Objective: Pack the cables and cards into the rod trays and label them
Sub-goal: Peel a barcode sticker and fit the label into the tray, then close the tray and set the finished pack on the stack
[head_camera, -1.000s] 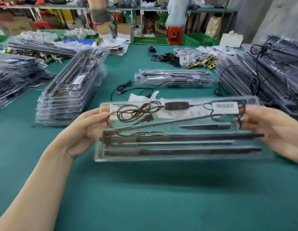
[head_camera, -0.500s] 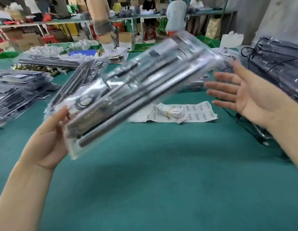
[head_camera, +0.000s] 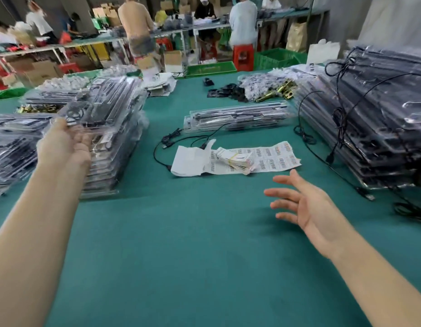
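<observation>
My left hand (head_camera: 63,142) holds the near end of a clear rod tray (head_camera: 105,107) packed with dark rods and a coiled cable. The tray lies at an angle on top of the stack of packed trays (head_camera: 110,166) at the left. Through the plastic I see my fingers under the tray's end. Over the green table (head_camera: 193,244) my right hand (head_camera: 306,206) hovers with spread fingers, holding nothing. A sheet of barcode labels (head_camera: 273,159) lies mid-table with a bundle of cards (head_camera: 237,159) on it. Loose black cables (head_camera: 179,140) lie just behind the sheet.
Two more clear trays (head_camera: 240,116) lie past the labels. A tall pile of dark trays (head_camera: 374,119) with cables draped over it fills the right side. Lower tray stacks (head_camera: 11,142) sit far left. Brass parts (head_camera: 278,90) and people at benches are behind.
My left hand swung the packed tray from in front of me over to the left stack. My right hand let go of the tray and dropped lower, fingers spread.
</observation>
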The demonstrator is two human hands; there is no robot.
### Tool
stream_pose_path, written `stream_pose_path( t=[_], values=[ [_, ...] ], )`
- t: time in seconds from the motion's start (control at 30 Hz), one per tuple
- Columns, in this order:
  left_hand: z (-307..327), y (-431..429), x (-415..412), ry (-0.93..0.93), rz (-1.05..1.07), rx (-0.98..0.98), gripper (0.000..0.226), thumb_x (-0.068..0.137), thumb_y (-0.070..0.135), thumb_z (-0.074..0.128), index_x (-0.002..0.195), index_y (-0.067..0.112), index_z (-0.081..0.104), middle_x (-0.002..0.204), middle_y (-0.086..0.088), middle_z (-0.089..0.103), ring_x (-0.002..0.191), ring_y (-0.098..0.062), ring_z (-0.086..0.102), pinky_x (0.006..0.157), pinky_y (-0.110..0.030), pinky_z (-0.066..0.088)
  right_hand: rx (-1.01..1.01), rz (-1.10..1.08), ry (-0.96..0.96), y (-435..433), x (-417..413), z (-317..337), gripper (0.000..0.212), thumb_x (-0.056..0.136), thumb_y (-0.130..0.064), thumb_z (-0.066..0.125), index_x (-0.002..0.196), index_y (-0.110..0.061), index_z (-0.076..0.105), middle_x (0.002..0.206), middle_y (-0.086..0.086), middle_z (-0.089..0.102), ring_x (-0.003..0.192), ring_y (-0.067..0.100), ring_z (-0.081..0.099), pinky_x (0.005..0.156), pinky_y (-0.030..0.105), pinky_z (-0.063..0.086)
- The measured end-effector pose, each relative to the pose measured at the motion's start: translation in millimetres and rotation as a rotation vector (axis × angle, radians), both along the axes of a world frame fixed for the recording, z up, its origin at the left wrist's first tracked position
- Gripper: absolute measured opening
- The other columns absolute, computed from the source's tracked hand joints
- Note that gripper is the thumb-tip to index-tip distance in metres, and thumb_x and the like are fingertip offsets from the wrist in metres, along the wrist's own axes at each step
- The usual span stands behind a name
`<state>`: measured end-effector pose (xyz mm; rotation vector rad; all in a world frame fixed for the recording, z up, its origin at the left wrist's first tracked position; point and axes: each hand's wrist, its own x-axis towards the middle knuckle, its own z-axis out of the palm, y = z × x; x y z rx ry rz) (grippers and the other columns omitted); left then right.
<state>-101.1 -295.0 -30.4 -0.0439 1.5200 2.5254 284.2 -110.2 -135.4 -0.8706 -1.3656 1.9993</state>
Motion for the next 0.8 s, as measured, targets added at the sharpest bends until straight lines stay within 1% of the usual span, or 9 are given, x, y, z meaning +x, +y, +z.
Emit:
stream_pose_path(
  t=[0.07,0.13,0.2,0.27,0.33,0.4,0.57,0.67,0.8],
  values=[
    [1.9,1.7,-2.2,0.017,-0.011,-0.025,0.024,0.103,0.016,0.061,0.124,0.011,0.07,0.066,0.005,0.048,0.058,-0.006,0.051,0.092,-0.037,0.061,0.002,0.002,0.007,-2.1,2.0,-2.0,0.057,0.084,-0.06,0.058,0.12,-0.015,0.065,0.107,0.014,0.076,0.074,0.018,0.07,0.06,0.028,0.057],
    [1.8,0.4,-7.3,0.029,-0.057,-0.051,0.015,0.097,0.014,0.068,0.111,0.01,0.072,0.079,0.002,0.053,0.079,-0.014,0.057,0.095,-0.04,0.059,-0.001,0.001,0.015,-3.0,3.7,-3.9,0.058,0.085,-0.059,0.058,0.12,-0.015,0.065,0.106,0.014,0.076,0.074,0.018,0.07,0.061,0.029,0.057],
    [-1.5,-2.2,-13.2,0.005,-0.049,-0.081,0.022,0.1,0.016,0.065,0.12,0.009,0.068,0.101,-0.003,0.062,0.094,-0.017,0.058,0.094,-0.037,0.06,-0.009,0.0,0.028,-3.3,4.9,-6.5,0.056,0.086,-0.058,0.057,0.121,-0.014,0.065,0.106,0.016,0.076,0.074,0.018,0.069,0.062,0.029,0.057],
    [-6.8,-1.8,-18.7,-0.015,-0.006,-0.08,0.036,0.107,0.019,0.053,0.141,0.009,0.052,0.107,0.0,0.062,0.086,-0.009,0.063,0.086,-0.031,0.061,-0.016,0.0,0.045,-3.6,5.5,-8.5,0.056,0.087,-0.057,0.057,0.121,-0.014,0.065,0.105,0.017,0.075,0.073,0.018,0.068,0.062,0.029,0.057],
    [-12.9,-2.4,-21.3,-0.016,0.026,-0.1,0.04,0.108,0.02,0.05,0.147,0.01,0.044,0.089,0.004,0.057,0.059,0.0,0.058,0.07,-0.024,0.061,-0.021,0.005,0.061,-4.3,5.5,-9.4,0.057,0.086,-0.058,0.058,0.121,-0.013,0.065,0.104,0.017,0.075,0.074,0.019,0.068,0.061,0.028,0.057],
    [-19.9,-5.4,-25.1,-0.005,0.048,-0.167,0.041,0.107,0.021,0.054,0.146,0.01,0.046,0.077,0.006,0.046,0.043,-0.001,0.046,0.057,-0.018,0.055,-0.024,0.014,0.075,-4.7,5.8,-10.4,0.058,0.085,-0.059,0.058,0.121,-0.013,0.066,0.104,0.018,0.075,0.074,0.019,0.067,0.06,0.028,0.057],
    [-30.0,-7.9,-29.4,-0.054,0.142,-0.268,0.034,0.103,0.016,0.061,0.135,0.009,0.051,0.075,0.005,0.046,0.042,-0.002,0.036,0.042,-0.015,0.033,-0.031,0.013,0.104,-3.5,7.9,-12.9,0.06,0.085,-0.06,0.058,0.121,-0.013,0.065,0.101,0.016,0.075,0.072,0.018,0.067,0.06,0.028,0.057],
    [-30.7,-5.0,-32.8,-0.093,0.147,-0.24,0.021,0.104,0.009,0.055,0.119,0.015,0.042,0.076,0.004,0.042,0.041,-0.004,0.031,0.044,-0.016,0.03,-0.039,0.012,0.117,-3.0,8.6,-13.8,0.061,0.083,-0.06,0.06,0.12,-0.012,0.065,0.099,0.016,0.074,0.071,0.018,0.066,0.059,0.028,0.057],
    [-24.4,1.4,-33.8,-0.109,0.186,-0.179,0.029,0.103,-0.001,0.049,0.125,0.017,0.042,0.081,0.002,0.047,0.038,-0.004,0.028,0.042,-0.016,0.025,-0.037,0.014,0.127,-3.7,9.1,-15.0,0.06,0.083,-0.06,0.06,0.12,-0.012,0.065,0.099,0.016,0.073,0.071,0.019,0.065,0.059,0.028,0.056]
  ],
)
